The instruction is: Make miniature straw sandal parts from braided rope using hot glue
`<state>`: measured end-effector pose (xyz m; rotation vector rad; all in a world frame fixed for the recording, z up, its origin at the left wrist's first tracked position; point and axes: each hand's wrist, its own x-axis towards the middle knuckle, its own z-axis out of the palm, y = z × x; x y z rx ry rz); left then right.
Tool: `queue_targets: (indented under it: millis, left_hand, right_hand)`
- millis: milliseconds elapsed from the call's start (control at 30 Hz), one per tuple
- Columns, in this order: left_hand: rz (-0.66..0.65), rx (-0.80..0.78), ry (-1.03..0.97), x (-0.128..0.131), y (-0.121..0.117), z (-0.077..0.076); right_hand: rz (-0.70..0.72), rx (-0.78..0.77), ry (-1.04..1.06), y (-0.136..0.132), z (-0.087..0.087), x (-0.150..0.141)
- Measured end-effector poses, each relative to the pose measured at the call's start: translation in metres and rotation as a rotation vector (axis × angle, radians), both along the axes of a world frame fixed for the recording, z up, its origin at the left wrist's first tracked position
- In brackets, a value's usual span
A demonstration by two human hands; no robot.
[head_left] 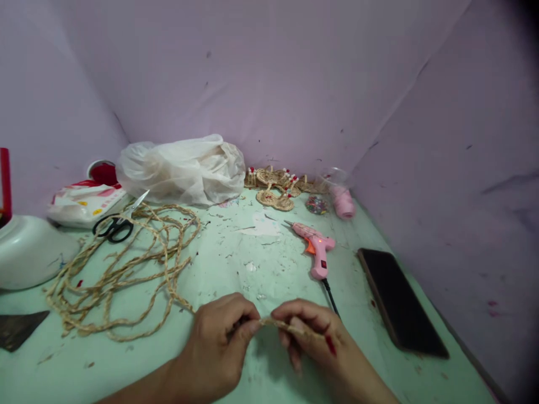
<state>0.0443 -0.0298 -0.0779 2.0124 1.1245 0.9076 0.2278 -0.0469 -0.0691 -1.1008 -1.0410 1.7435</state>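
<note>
A braided straw-coloured rope (269, 322) is stretched low over the table between my two hands. My left hand (219, 342) pinches it between thumb and bent fingers. My right hand (315, 336) grips the same rope a short way to the right, its fingers curled around it. A small red patch shows by the right thumb; what it is I cannot tell. The loose loops of rope (126, 269) lie to the left, one strand leading toward my left hand. Black-handled scissors (118, 224) rest on those loops. Ahead of my right hand lies a pink glue gun (315, 247).
A phone (402, 303) lies at right. Toward the back are a white plastic bag (185, 171), woven rope pieces with pins (274, 199), a round container of coloured pins (316, 205) and a pink spool (343, 202). A wipes pack (88, 205) stands left. Purple walls (269, 84) enclose the table.
</note>
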Motion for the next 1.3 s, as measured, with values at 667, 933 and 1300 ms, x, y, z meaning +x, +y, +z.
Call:
queue_targets:
  millis: [667,933,1300]
  left_hand:
    - [-0.209,-0.671,-0.038,0.013,0.029,0.032]
    - [-0.127,-0.521,0.285,0.010,0.031,0.036]
    - [-0.178,-0.255,0.568,0.007,0.027,0.047]
  right_hand:
    - [-0.074,0.348,-0.603,0.002,0.004,0.012]
    - [-0.107,0.515,-0.653,0.002,0.002,0.017]
    - [-0.150,0.643,-0.686,0.002,0.001,0.013]
